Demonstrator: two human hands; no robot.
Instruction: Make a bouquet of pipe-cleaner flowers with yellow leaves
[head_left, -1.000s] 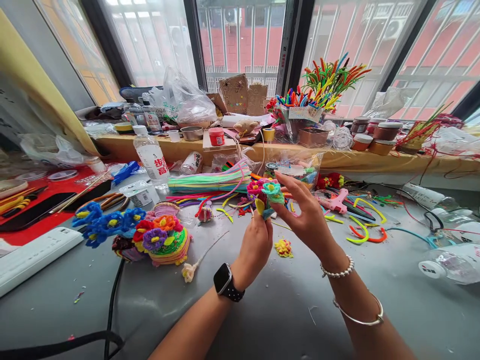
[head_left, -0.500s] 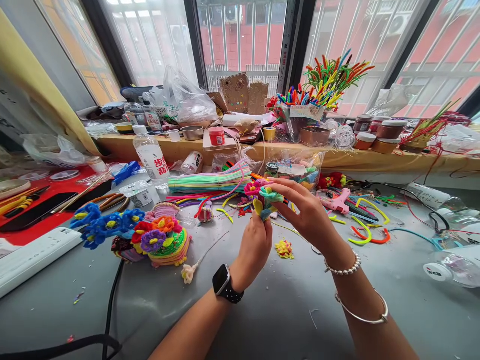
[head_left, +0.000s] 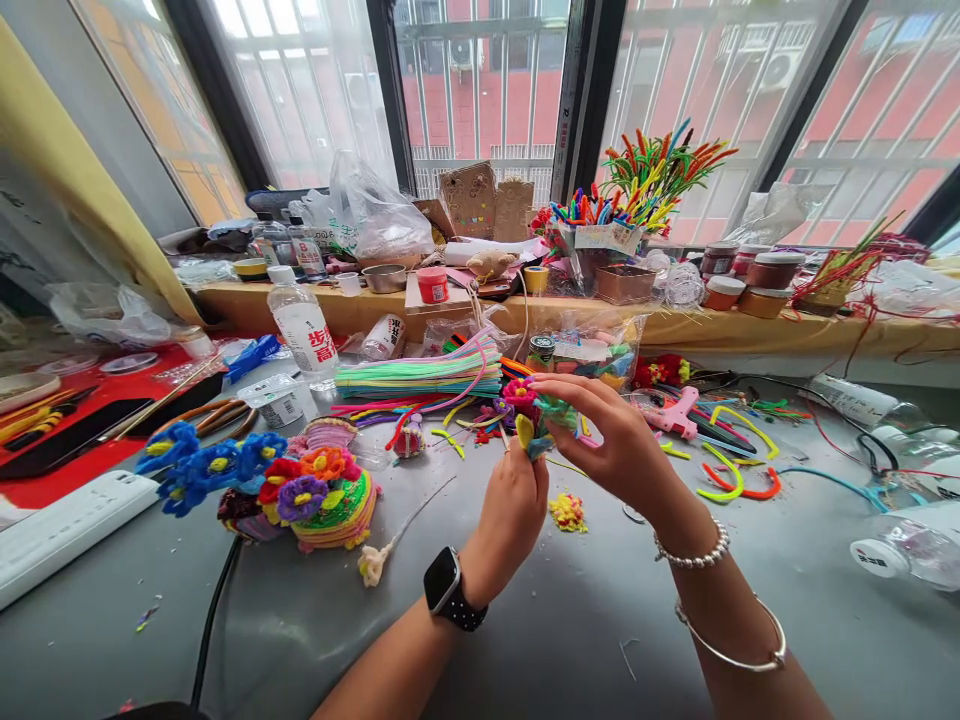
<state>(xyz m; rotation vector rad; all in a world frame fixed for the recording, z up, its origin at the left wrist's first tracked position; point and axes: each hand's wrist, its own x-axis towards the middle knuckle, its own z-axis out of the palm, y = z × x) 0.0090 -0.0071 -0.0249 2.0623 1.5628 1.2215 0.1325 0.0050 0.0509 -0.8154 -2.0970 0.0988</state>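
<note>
Upright in my left hand (head_left: 514, 500), which wears a black smartwatch, is a small bunch of pipe-cleaner flowers, its stems pinched in closed fingers. A magenta flower (head_left: 519, 393) and a yellow petal-like piece (head_left: 524, 432) face me. On the bunch's right side, my right hand (head_left: 622, 440) has its thumb and fingers closed around a mint-green flower (head_left: 556, 412), partly covering it. Left of the hands stands a striped yarn-like piece topped with red, orange and purple flowers (head_left: 301, 497). Blue flowers (head_left: 217, 465) lean beside it. A cream flower (head_left: 373, 565) with a thin stem lies nearer.
A bundle of pastel pipe cleaners (head_left: 420, 375) lies behind my hands. Yellow and red crumbs (head_left: 568, 512) sit on the grey table. To the right are a pink glue gun (head_left: 675, 412) and plastic bottles (head_left: 907, 550). A white power strip (head_left: 67, 535) lies left; a water bottle (head_left: 300, 325) stands behind.
The view has tilted slightly up. My right fingers have shifted on the mint-green flower, which now looks turned and more covered. My left hand keeps its hold on the bunch.
</note>
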